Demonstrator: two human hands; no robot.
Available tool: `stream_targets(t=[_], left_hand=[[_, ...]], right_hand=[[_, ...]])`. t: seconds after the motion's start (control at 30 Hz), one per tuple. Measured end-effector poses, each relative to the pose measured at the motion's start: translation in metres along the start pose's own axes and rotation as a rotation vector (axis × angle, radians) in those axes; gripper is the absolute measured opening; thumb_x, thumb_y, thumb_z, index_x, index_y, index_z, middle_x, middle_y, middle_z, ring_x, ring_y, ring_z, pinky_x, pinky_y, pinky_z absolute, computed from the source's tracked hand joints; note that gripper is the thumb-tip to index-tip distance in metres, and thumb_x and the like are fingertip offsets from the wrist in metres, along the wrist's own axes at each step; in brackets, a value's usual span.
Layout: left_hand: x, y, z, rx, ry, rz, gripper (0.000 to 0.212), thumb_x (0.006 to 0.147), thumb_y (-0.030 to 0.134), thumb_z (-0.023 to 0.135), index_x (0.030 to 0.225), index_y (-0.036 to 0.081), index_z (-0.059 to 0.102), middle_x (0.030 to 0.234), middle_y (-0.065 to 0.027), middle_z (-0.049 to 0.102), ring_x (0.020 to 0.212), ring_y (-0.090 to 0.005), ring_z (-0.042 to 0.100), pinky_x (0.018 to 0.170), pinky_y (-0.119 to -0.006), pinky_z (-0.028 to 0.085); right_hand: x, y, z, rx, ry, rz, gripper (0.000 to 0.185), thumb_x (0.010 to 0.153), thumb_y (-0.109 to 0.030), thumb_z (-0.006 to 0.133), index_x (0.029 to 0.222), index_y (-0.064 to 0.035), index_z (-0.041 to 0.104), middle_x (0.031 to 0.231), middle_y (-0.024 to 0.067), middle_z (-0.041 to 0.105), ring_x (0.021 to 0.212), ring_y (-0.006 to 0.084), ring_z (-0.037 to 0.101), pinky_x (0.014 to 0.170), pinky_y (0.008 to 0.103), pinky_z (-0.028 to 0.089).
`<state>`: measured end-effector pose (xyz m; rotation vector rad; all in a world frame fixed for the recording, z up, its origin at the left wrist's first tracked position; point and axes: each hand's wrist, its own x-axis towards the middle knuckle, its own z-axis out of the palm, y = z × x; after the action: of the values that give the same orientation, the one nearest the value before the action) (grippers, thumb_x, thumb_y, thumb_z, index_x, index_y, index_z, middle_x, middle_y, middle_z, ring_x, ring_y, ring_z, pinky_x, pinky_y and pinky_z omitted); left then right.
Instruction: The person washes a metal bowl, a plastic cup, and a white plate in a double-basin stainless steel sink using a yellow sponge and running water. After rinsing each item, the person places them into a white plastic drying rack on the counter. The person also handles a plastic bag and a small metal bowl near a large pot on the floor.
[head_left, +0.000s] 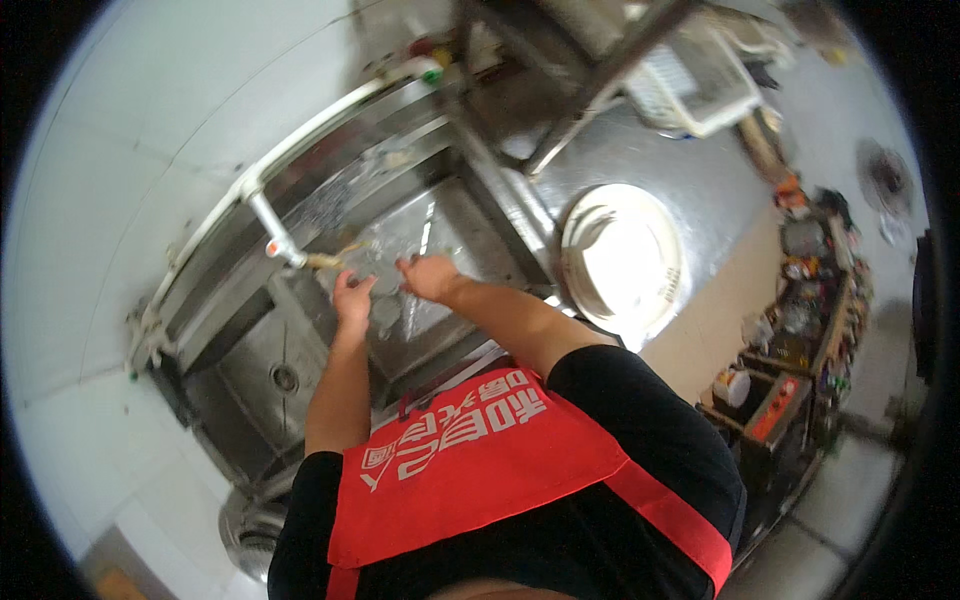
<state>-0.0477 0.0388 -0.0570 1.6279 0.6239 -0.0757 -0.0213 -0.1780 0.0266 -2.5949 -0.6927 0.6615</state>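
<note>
My left hand is over a steel sink basin, just below the tap's yellowish spout end. Its thumb and fingers are spread. From the other side my right hand reaches in over the same basin, fingers partly curled towards the left. Between the two hands is a blurred, see-through patch; whether it is water or a clear vessel held by them cannot be told. A white tap with an orange mark comes off the wall pipe. Shallow water seems to cover the basin floor.
A second basin with a drain adjoins on the left. Stacked white plates stand on the steel counter at right. Beyond are a white plastic basket and a cluttered rack. A round steel vessel is at lower left.
</note>
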Motion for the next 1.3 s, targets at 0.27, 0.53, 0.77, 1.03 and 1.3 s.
stream_targets(t=[0.27,0.53,0.77,1.03,1.3], left_hand=[[0.024,0.01,0.055,-0.576,0.054,-0.27,0.047,0.084,0.005,0.07,0.126,0.009,0.049,0.109,-0.0071,0.057,0.09,-0.0208,0.058,0.071,-0.03,0.051],[0.028,0.003,0.035,-0.613,0.018,-0.383,0.036,0.089,0.013,0.063,0.122,0.01,0.051,0.113,-0.0091,0.057,0.09,-0.0248,0.059,0.07,-0.038,0.054],[0.033,-0.014,0.029,-0.379,0.009,-0.325,0.032,0.085,0.011,0.065,0.114,0.01,0.052,0.1,-0.0038,0.058,0.087,-0.0197,0.057,0.079,-0.041,0.05],[0.043,-0.042,0.026,-0.105,0.067,-0.046,0.031,0.074,0.009,0.074,0.094,0.004,0.051,0.077,-0.0025,0.057,0.059,-0.0154,0.054,0.056,-0.033,0.046],[0.029,-0.056,0.031,0.212,0.112,0.301,0.045,0.074,0.011,0.076,0.114,0.003,0.058,0.088,-0.0077,0.062,0.073,-0.0167,0.057,0.066,-0.033,0.048]], right_hand=[[-0.122,0.025,-0.094,-0.07,0.077,-0.027,0.049,0.089,-0.045,0.06,0.12,-0.009,0.052,0.101,0.0208,0.065,0.084,0.0396,0.065,0.072,0.0491,0.052],[-0.217,0.007,-0.273,0.161,0.636,-0.127,0.043,0.08,-0.032,0.075,0.114,-0.0095,0.061,0.1,0.0157,0.067,0.088,0.0336,0.066,0.077,0.0426,0.054],[-0.255,0.106,-0.437,-0.136,0.84,0.449,0.054,0.082,-0.036,0.074,0.122,-0.0045,0.056,0.107,0.0222,0.066,0.094,0.0325,0.067,0.081,0.0411,0.053],[-0.165,0.215,-0.438,-0.326,0.279,0.399,0.046,0.07,-0.012,0.066,0.116,-0.0043,0.064,0.108,0.0198,0.067,0.101,0.0343,0.064,0.088,0.0398,0.05],[-0.228,0.114,-0.423,0.072,0.889,0.381,0.039,0.082,-0.013,0.073,0.115,0.0033,0.062,0.103,0.0122,0.07,0.094,0.0215,0.067,0.085,0.0322,0.052]])
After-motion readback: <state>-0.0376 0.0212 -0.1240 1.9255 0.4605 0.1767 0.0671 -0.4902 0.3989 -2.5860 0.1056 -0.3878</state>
